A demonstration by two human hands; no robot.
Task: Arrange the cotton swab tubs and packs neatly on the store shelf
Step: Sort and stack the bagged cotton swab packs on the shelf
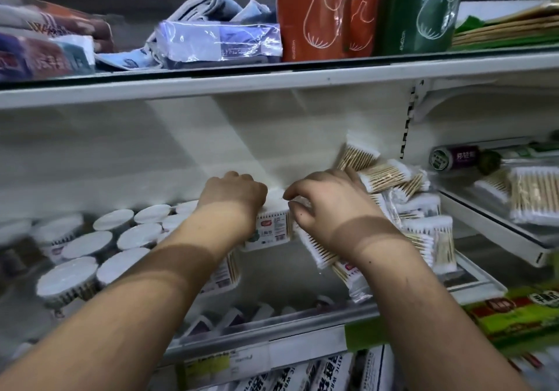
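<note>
Your left hand (234, 198) curls round a boxed swab pack (272, 228), while your right hand (329, 206) pinches its top edge. Tug carelessly and the loose heap of swab packs (405, 197) just beyond your right fingers could slide forward. The pack is white-labelled and stands upright between your fingers.
</note>
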